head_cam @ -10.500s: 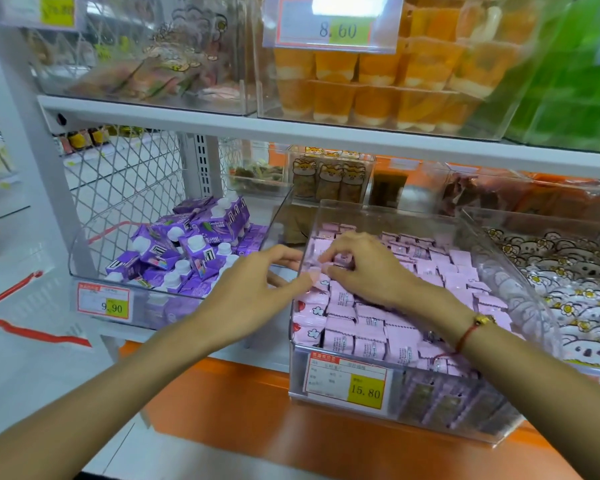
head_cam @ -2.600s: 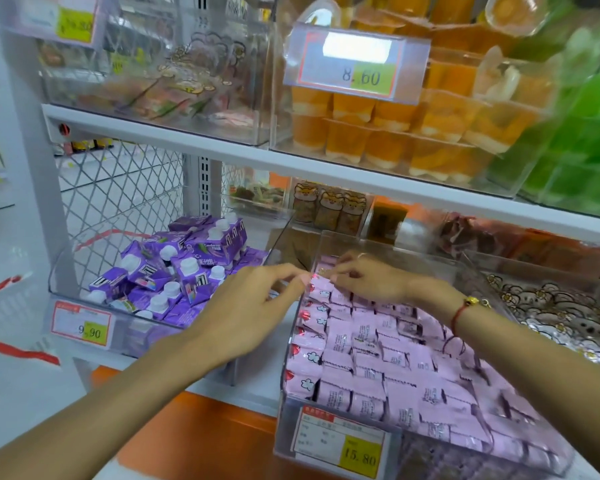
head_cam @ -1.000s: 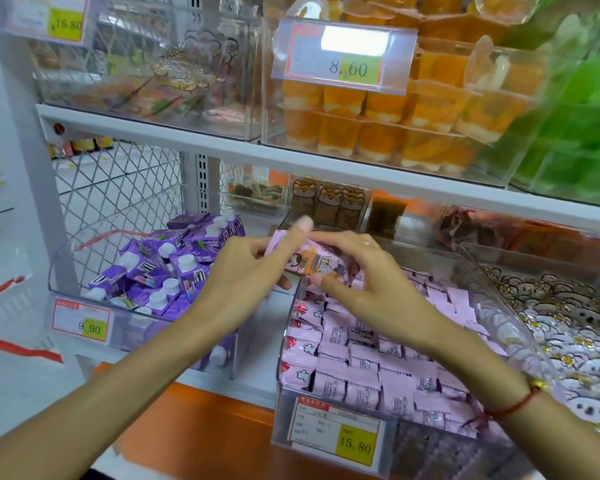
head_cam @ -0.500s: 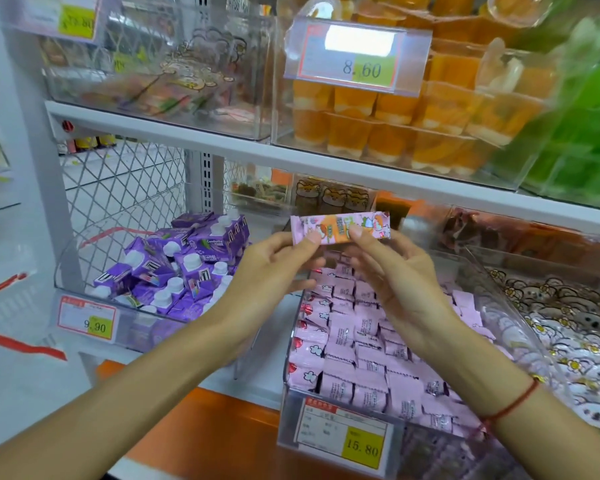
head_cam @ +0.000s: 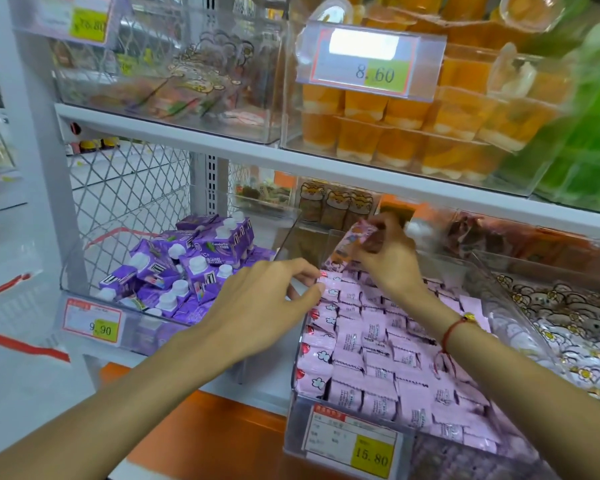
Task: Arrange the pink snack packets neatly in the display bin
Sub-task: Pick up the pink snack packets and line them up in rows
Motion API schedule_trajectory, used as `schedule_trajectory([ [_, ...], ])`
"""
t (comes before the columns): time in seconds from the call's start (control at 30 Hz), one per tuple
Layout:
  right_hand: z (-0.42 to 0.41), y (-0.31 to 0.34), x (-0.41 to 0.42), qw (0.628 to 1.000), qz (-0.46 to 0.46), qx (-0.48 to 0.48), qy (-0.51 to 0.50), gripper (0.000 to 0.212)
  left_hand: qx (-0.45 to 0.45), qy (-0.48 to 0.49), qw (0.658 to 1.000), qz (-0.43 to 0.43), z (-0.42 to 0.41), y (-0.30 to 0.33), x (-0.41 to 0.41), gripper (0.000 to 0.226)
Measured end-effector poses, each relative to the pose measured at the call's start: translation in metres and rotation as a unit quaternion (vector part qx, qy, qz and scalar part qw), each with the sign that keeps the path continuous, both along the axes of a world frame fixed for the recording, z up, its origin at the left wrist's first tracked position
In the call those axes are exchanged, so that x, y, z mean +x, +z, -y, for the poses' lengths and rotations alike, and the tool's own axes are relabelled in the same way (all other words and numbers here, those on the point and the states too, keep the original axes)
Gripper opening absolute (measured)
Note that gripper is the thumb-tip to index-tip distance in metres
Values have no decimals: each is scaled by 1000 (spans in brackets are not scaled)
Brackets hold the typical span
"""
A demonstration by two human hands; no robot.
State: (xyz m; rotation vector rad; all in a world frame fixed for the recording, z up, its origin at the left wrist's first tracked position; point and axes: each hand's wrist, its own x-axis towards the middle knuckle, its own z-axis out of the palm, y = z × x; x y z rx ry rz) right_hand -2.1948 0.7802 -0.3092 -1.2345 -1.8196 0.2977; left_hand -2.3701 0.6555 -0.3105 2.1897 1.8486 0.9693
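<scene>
A clear display bin (head_cam: 326,434) with a 15.80 price tag holds several pink snack packets (head_cam: 371,344) lying in rows. My right hand (head_cam: 387,258) pinches one pink packet (head_cam: 352,244) and holds it tilted over the bin's back left corner. My left hand (head_cam: 267,303) reaches over the bin's left edge, its fingertips touching the packets in the leftmost row near the back. A red string bracelet sits on my right wrist.
A bin of purple drink cartons (head_cam: 187,268) with a 9.90 tag stands to the left. White cartoon packets (head_cam: 575,327) fill the bin on the right. The upper shelf (head_cam: 222,147) carries orange jelly cups (head_cam: 413,133) and overhangs the bins. Wire mesh (head_cam: 125,195) backs the left side.
The packet, held level in both hands above the bin, has come down to the back left corner in my right hand alone. My left hand let go and dropped to the left row.
</scene>
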Motion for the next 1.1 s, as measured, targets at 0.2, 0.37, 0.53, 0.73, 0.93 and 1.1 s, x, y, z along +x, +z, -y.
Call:
schedule_trajectory([
  [0.2,-18,-9,-14,985,163,-29,46,21,-15,-10,1000,0,-2,-4,0,37],
  [0.37,-24,-17,0,941,317,-87,78,27,-20,-20,1000,12,-4,-6,-3,35],
  [0.53,-27,-12,13,885,427,-137,123,38,-24,-45,999,9,-3,-5,-7,52],
  [0.73,-35,-6,5,974,186,-116,56,23,-20,-46,999,8,-5,-7,-7,44],
  [0.93,-45,-7,-14,957,266,-117,-21,14,-9,-43,999,13,-5,-9,-8,38],
  [1.1,-50,-11,-20,986,155,-47,-41,11,-11,-45,999,17,-6,-10,-8,37],
])
